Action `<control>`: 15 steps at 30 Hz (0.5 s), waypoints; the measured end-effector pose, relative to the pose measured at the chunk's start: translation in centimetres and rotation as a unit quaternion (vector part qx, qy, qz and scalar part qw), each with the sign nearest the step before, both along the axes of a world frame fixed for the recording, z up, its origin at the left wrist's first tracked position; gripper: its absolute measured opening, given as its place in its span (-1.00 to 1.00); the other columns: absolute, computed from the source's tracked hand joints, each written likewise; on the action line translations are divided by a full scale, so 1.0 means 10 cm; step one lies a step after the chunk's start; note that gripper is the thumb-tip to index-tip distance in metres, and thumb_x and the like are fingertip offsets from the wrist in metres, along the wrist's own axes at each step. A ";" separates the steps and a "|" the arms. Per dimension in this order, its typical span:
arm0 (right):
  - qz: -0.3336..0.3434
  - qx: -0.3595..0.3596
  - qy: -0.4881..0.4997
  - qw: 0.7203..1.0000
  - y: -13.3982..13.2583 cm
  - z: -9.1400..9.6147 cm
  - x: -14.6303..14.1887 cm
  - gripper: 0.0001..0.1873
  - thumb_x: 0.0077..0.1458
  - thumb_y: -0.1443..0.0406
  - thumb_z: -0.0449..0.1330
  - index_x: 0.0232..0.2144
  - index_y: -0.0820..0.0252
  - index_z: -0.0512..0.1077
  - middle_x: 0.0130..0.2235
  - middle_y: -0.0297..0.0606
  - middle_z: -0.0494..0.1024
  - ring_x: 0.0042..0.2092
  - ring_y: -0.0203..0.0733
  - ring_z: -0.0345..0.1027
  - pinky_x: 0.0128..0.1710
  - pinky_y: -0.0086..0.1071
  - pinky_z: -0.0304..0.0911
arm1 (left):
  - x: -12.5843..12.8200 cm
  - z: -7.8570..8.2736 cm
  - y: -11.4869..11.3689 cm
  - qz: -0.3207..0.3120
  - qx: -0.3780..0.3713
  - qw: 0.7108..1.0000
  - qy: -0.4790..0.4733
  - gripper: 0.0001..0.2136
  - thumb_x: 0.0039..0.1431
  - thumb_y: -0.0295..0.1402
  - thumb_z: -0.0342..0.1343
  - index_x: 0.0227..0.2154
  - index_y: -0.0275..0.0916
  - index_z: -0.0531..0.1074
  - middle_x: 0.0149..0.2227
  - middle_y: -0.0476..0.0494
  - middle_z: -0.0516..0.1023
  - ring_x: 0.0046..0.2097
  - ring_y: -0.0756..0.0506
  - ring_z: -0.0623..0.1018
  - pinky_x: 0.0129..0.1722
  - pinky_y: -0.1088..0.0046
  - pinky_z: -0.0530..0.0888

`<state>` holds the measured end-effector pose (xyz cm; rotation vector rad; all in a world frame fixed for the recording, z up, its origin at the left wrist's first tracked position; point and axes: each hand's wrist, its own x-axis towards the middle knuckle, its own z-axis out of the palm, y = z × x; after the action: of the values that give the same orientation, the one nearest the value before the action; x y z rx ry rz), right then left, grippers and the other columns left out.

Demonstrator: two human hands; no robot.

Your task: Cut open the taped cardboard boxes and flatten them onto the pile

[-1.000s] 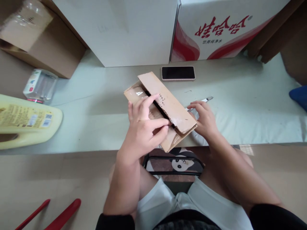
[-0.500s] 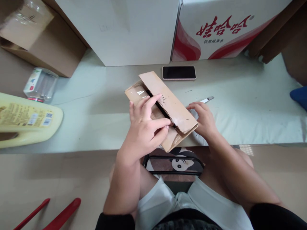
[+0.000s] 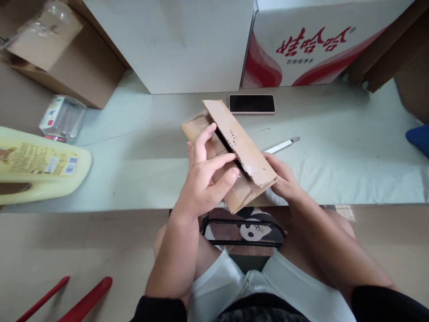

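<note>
A small cardboard box (image 3: 239,147) is tilted above the table's near edge. Its top flaps stand slightly apart, leaving a dark gap between them. My right hand (image 3: 283,176) grips the box at its right end; some of its fingers are hidden behind the cardboard. Over the near flap, my left hand (image 3: 209,174) has its fingers spread, with fingertips touching along the gap and the thumb apart from them. Just behind the box, a craft knife (image 3: 283,145) with a white handle lies on the table, partly covered by the box and right hand.
A phone (image 3: 252,103) lies behind the box, before a white carton (image 3: 197,49) and a red-and-white carton (image 3: 301,53). At left are a yellow jug (image 3: 50,165), a clear plastic container (image 3: 65,117) and a brown carton (image 3: 87,67). A blue object (image 3: 417,138) sits far right.
My left fingers have drawn back from the far flap to the gap. My right hand has shifted down and its fingers moved off the knife, which shows more of its handle.
</note>
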<state>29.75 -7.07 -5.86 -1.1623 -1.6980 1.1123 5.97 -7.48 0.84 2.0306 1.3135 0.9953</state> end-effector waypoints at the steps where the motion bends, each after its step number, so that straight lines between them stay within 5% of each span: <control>1: 0.009 0.006 0.011 1.000 -0.01 0.01 -0.01 -0.61 0.33 0.01 0.11 0.06 0.01 0.50 0.06 -0.20 0.62 0.04 -0.03 0.53 0.05 -0.13 0.44 | 0.03 0.00 0.00 0.020 -0.004 1.000 -0.015 -0.79 0.30 -0.20 0.14 -0.21 -0.17 0.62 0.47 -0.15 0.09 0.47 -0.36 0.14 0.48 -0.15 0.04; 5: 0.042 0.038 0.010 0.998 -0.04 0.00 -0.04 -0.62 0.38 0.08 0.07 0.16 -0.08 0.44 0.14 -0.24 0.57 0.11 -0.06 0.49 0.16 -0.08 0.38 | 0.10 0.06 -0.01 0.102 -0.036 0.994 -0.036 -0.78 0.17 -0.19 0.29 -0.48 -0.21 0.55 0.37 -0.17 0.29 0.40 -0.38 0.26 0.46 -0.16 0.08; 9: 0.020 0.050 -0.011 0.998 -0.04 -0.07 -0.05 -0.67 0.36 0.13 0.09 0.09 -0.03 0.48 0.11 -0.21 0.57 0.11 -0.08 0.47 0.14 -0.08 0.39 | 0.00 0.10 0.04 0.102 -0.085 0.979 -0.153 -0.83 0.03 -0.28 0.38 -0.54 -0.20 0.54 0.36 -0.10 0.32 0.41 -0.37 0.27 0.47 -0.05 0.14; 12: -0.051 0.048 -0.007 0.997 -0.04 -0.10 -0.05 -0.70 0.34 0.13 0.10 0.01 0.04 0.51 0.07 -0.16 0.56 0.11 -0.07 0.46 0.05 -0.12 0.44 | -0.14 0.09 0.11 0.107 -0.124 0.927 -0.339 -0.82 -0.04 -0.27 0.41 -0.57 -0.19 0.55 0.32 -0.04 0.38 0.39 -0.32 0.31 0.43 0.08 0.26; 15: -0.121 0.027 0.015 0.992 -0.01 -0.09 -0.01 -0.65 0.34 0.05 0.10 -0.03 0.07 0.53 0.03 -0.13 0.58 0.08 -0.04 0.48 0.07 -0.08 0.43 | -0.26 0.03 0.19 0.158 -0.149 0.836 -0.503 -0.81 -0.04 -0.19 0.40 -0.47 -0.19 0.59 0.09 -0.11 0.56 0.17 -0.19 0.51 0.20 0.29 0.49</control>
<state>29.65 -7.20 -6.80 -1.2729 -1.5088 0.9241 3.38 -5.60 1.12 0.7848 1.0762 1.5691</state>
